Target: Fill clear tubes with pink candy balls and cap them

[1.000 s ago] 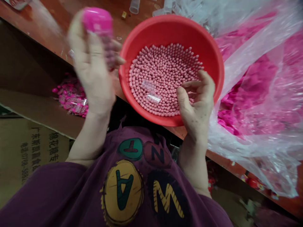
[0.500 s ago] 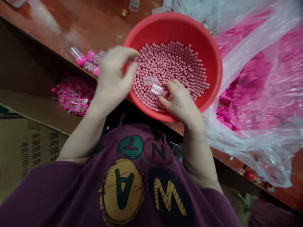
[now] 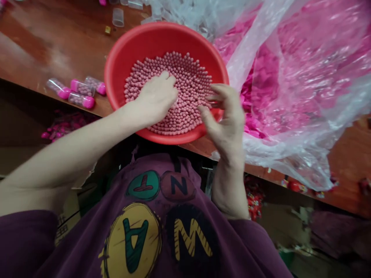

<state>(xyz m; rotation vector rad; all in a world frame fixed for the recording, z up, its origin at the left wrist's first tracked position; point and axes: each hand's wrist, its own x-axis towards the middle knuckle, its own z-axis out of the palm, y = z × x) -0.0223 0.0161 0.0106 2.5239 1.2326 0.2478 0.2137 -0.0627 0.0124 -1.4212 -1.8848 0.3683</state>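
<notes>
1. Head view, looking down past a purple printed T-shirt (image 3: 145, 216): a round red plastic basin (image 3: 162, 33) sits at the edge of a reddish-brown wooden counter (image 3: 43, 46), directly in front of the person's chest, where both hands reach it easily.
2. Small round pink beads (image 3: 185, 77) fill the basin's floor, and its raised wall keeps them gathered in one loose layer.
3. The left hand (image 3: 155, 98) reaches in from the side, its fingers (image 3: 165, 79) bunched closed and pressed among the beads. Whether they hold any cannot be told.
4. The right hand (image 3: 227, 116) hangs over the near rim with its fingers (image 3: 223, 92) open and curved, just above the beads, gripping nothing.
5. Clear plastic tubes with bright pink caps (image 3: 81, 101), holding pink beads, lie on the counter beside the basin, within the left hand's reach.
6. A large clear plastic bag (image 3: 290, 77) of loose pink pieces lies bunched against the basin's far side, beyond the right hand.
</notes>
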